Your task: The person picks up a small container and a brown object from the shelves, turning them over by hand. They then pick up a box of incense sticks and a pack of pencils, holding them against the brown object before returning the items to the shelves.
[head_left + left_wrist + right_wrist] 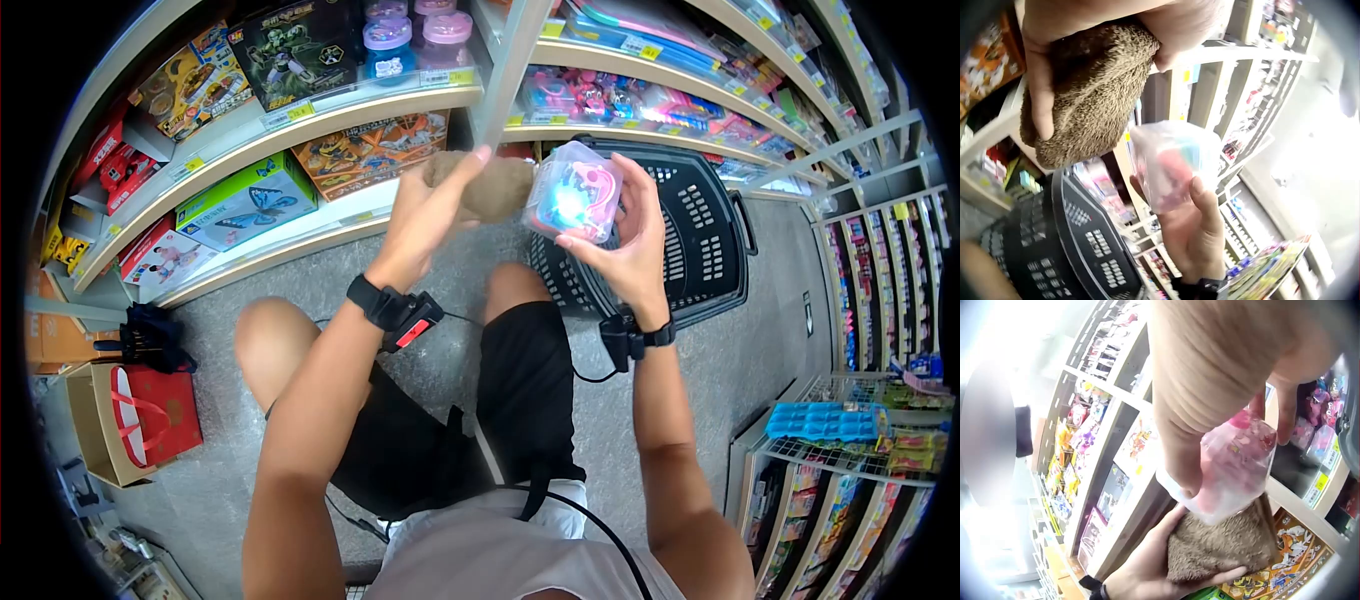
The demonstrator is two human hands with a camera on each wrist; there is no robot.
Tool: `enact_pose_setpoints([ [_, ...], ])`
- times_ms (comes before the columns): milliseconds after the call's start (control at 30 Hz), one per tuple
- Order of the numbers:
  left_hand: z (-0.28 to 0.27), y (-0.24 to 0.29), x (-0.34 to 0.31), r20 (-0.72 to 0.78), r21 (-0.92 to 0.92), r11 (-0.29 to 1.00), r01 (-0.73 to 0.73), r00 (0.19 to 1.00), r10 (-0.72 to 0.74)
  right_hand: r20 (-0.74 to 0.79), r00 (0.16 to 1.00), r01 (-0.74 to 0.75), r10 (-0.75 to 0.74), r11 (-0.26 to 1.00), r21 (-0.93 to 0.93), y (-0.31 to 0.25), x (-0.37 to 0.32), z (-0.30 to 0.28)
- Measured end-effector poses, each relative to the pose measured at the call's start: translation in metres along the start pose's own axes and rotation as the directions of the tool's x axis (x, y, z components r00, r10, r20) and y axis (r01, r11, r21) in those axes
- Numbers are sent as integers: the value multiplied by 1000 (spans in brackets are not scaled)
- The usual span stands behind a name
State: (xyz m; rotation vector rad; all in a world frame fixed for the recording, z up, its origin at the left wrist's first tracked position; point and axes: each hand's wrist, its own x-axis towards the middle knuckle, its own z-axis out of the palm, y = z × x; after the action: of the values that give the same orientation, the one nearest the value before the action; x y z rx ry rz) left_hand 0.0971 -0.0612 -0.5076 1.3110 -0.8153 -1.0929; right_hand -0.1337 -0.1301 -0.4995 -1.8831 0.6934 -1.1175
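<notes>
A folded brown fluffy cloth (492, 187) (1094, 94) (1219, 547) is gripped in the left hand (425, 215), thumb on one side and fingers on the other. The right hand (635, 235) (1191, 231) holds a clear plastic box (577, 193) (1175, 164) (1235, 465) with pink and blue contents, pinched between thumb and fingers; a bright spot shows on it in the head view. Cloth and box are side by side in the head view, a small gap between them.
A black basket (700, 225) stands on the floor beyond the right hand. Shelves (400, 100) of boxed toys run along the left and front. A red bag (165, 415) and an open carton stand at the left; a wire rack with a blue tray (820, 421) is at the right.
</notes>
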Motion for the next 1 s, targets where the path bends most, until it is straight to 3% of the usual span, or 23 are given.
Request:
enact_pose_setpoints([
  [33,4,1,-3,55,-216,967,133,991,-124,-34,999,39,-40,999,-31,-5,-7,7],
  [67,8,-7,-1,166,-221,955,199,972,-165,-37,998,58,-59,998,-24,-9,-12,13],
  [100,14,-10,-3,158,-213,955,205,972,-174,-64,994,87,-86,996,8,-10,-17,22],
  [200,30,-14,-14,399,-404,833,378,892,-211,-78,987,141,-138,989,35,-10,-28,42],
  [267,33,-13,-16,372,-390,842,373,900,-226,-128,979,138,-157,980,-141,-10,-35,49],
  [300,33,-14,-17,355,-380,850,366,906,-231,-127,980,133,-150,982,-132,-10,-38,50],
  [367,30,-21,-13,356,-395,840,373,905,-235,-71,985,130,-155,954,-271,-9,-44,52],
  [500,30,-23,-16,302,-381,859,342,924,-234,-94,994,42,-61,980,-197,-6,-49,56],
  [600,29,-21,-18,274,-358,869,341,928,-252,-105,992,54,-67,991,-125,1,-50,57],
  [633,29,-25,-16,211,-333,904,267,956,-205,-106,992,55,-68,991,-121,2,-48,56],
  [700,26,-25,-13,145,-300,934,193,977,-155,-140,990,28,-5,986,165,5,-47,57],
  [733,23,-22,-12,95,-294,946,137,989,-114,-145,981,-62,129,916,397,2,-46,60],
  [767,21,-21,-11,45,-285,955,81,996,-71,-141,982,-62,128,914,400,4,-47,59],
  [833,20,-18,-10,2,-266,963,34,999,-34,-26,966,-170,257,707,687,12,-51,58],
  [933,19,-26,-11,-5,-140,988,-71,997,71,2,960,-209,281,709,674,25,-52,62],
  [1000,22,-30,-15,29,53,963,-266,964,264,-11,955,-206,297,691,693,31,-51,64],
])
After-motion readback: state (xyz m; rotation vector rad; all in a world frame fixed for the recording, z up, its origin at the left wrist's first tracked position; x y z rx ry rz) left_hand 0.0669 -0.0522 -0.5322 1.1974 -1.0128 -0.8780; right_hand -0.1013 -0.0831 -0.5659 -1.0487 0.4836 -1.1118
